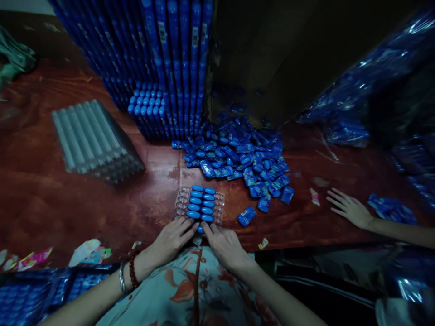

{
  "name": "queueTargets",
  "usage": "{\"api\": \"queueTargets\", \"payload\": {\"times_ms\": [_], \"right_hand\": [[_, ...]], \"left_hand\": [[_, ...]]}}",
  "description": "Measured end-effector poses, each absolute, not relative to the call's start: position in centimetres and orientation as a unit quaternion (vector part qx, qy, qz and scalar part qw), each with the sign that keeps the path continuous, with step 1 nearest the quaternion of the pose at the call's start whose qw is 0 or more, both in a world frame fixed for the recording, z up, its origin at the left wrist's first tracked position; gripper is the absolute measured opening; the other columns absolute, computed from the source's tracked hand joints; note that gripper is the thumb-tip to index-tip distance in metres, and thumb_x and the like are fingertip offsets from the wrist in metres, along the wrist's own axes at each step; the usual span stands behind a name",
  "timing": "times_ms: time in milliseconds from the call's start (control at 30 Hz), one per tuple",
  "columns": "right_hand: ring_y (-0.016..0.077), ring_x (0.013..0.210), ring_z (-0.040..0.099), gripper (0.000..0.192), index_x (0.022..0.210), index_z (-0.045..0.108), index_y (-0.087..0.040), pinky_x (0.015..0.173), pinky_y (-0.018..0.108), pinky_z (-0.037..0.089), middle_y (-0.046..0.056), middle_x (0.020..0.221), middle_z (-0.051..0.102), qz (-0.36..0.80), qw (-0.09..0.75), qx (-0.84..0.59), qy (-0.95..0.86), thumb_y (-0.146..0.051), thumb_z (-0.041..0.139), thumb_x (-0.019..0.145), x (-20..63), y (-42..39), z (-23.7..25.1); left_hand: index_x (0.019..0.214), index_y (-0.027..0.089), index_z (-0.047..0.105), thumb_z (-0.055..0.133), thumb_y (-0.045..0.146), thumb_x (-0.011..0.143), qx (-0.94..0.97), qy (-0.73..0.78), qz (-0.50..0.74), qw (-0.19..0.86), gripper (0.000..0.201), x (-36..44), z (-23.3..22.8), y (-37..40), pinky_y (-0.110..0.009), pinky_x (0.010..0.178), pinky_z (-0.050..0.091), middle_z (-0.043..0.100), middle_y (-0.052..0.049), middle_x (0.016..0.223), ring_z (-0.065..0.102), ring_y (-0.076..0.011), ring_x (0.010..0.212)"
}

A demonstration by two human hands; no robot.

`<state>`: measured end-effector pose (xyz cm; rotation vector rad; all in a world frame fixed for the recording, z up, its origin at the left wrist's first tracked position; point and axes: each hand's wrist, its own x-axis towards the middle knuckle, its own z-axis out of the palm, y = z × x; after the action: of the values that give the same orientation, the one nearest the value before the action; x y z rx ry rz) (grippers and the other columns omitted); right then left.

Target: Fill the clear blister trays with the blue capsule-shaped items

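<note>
Behind the clear plastic blister tray, tall stacks of filled blue packs lean upright, keeping the reddish wooden table workable. Right of the tray sprawls a heap of loose blue oval pieces. Inside it sit eleven, in two columns. Your left hand and right hand, fingers loosely spread, press one piece at its near edge.

Three hands, eleven blue capsules in tray

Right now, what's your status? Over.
Left hand and right hand both pressing on clear blister tray, blue capsules half filling it. Loose blue packets piled behind. Another person's hand nearby.
</note>
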<state>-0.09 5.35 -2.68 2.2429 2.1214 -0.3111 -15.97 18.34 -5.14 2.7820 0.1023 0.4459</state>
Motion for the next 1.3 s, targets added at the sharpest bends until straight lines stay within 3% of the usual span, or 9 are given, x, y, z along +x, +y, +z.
{"api": "queueTargets", "payload": {"times_ms": [167, 267, 367, 600, 767, 933, 1067, 1167, 1300], "right_hand": [[0.0184, 0.073, 0.066, 0.043, 0.136, 0.044, -0.026, 0.063, 0.03, 0.055, 0.004, 0.084, 0.067, -0.059, -0.141, 0.725, 0.672, -0.023, 0.039, 0.094, 0.5, 3.2, -4.2], [0.019, 0.065, 0.063, 0.045, 0.13, 0.053, -0.03, 0.062, 0.031, 0.055, 0.003, 0.07, 0.064, -0.04, -0.215, 0.716, 0.663, -0.016, 0.034, 0.092, 2.5, 2.8, -4.4], [0.0188, 0.073, 0.064, 0.04, 0.119, 0.061, -0.026, 0.068, 0.032, 0.055, 0.005, 0.08, 0.064, 0.022, -0.276, 0.776, 0.566, -0.015, 0.035, 0.09, 5.8, 2.9, -4.8], [0.0235, 0.103, 0.055, 0.035, 0.12, 0.058, -0.02, 0.082, 0.034, 0.051, 0.011, 0.115, 0.058, 0.015, -0.226, 0.814, 0.534, -0.015, 0.039, 0.091, 11.7, 8.5, -5.1], [0.0274, 0.102, 0.051, 0.044, 0.126, 0.054, -0.019, 0.08, 0.042, 0.049, 0.015, 0.128, 0.052, 0.008, -0.096, 0.801, 0.59, -0.008, 0.04, 0.086, 13.4, 14.2, -5.8], [0.0235, 0.099, 0.055, 0.039, 0.129, 0.048, -0.015, 0.084, 0.038, 0.047, 0.013, 0.112, 0.059, -0.041, -0.215, 0.787, 0.577, -0.02, 0.032, 0.093, 14.0, 12.8, -5.9], [0.0197, 0.079, 0.061, 0.036, 0.115, 0.05, -0.016, 0.068, 0.032, 0.051, 0.009, 0.099, 0.064, -0.123, -0.373, 0.808, 0.438, -0.041, 0.047, 0.089, 12.8, 8.1, -5.3], [0.0163, 0.062, 0.059, 0.038, 0.105, 0.055, -0.018, 0.053, 0.026, 0.047, 0.004, 0.081, 0.064, -0.212, -0.387, 0.814, 0.378, -0.049, 0.053, 0.083, 11.4, 5.2, -4.9], [0.0172, 0.076, 0.061, 0.036, 0.1, 0.062, -0.019, 0.064, 0.027, 0.049, 0.007, 0.094, 0.065, -0.203, -0.404, 0.808, 0.378, -0.049, 0.051, 0.083, 10.2, 3.9, -4.4]], "left_hand": [[0.135, 0.036, 0.042, 0.041, 0.019, 0.091, 0.929, 0.095, 0.284, 0.218, 0.048, -15.6, -5.0, 19.9, -0.034, 0.075, 0.052, 0.062, -0.007, 0.108, 0.06, -0.0212, 0.09], [0.126, 0.031, 0.053, 0.042, 0.018, 0.091, 0.878, 0.182, 0.319, 0.306, 0.039, -12.2, -4.3, 23.3, -0.031, 0.073, 0.051, 0.061, -0.007, 0.099, 0.06, -0.0192, 0.086], [0.115, 0.022, 0.061, 0.041, 0.022, 0.093, 0.894, 0.163, 0.259, 0.327, 0.03, -7.2, -3.5, 26.9, -0.034, 0.079, 0.05, 0.059, -0.009, 0.102, 0.057, -0.0199, 0.091], [0.106, 0.014, 0.063, 0.071, 0.023, 0.074, 0.99, 0.066, 0.021, 0.123, 0.034, 0.7, -2.8, 29.1, -0.041, 0.081, 0.048, 0.054, -0.014, 0.11, 0.05, -0.0286, 0.099], [0.111, 0.013, 0.06, 0.066, 0.014, 0.076, 0.991, 0.078, -0.009, 0.104, 0.036, -0.1, -2.9, 29.8, -0.038, 0.077, 0.05, 0.054, -0.015, 0.114, 0.046, -0.0316, 0.108], [0.12, 0.014, 0.054, 0.048, 0.02, 0.089, 0.949, 0.105, 0.103, 0.28, 0.031, -4.3, -3.3, 31.2, -0.036, 0.091, 0.045, 0.058, -0.011, 0.115, 0.053, -0.022, 0.103], [0.114, 0.012, 0.056, 0.049, 0.034, 0.09, 0.828, 0.257, 0.211, 0.452, 0.033, -8.3, -4.3, 31.5, -0.03, 0.082, 0.049, 0.063, -0.008, 0.099, 0.059, -0.0172, 0.087], [0.125, 0.014, 0.049, 0.053, 0.041, 0.086, 0.731, 0.343, 0.242, 0.537, 0.048, -10.7, -5.5, 31.2, -0.027, 0.072, 0.05, 0.062, -0.007, 0.099, 0.06, -0.0153, 0.08], [0.122, 0.011, 0.053, 0.059, 0.045, 0.08, 0.696, 0.387, 0.23, 0.56, 0.054, -12.8, -7.0, 30.8, -0.026, 0.068, 0.049, 0.063, -0.007, 0.095, 0.058, -0.0134, 0.072]]}}
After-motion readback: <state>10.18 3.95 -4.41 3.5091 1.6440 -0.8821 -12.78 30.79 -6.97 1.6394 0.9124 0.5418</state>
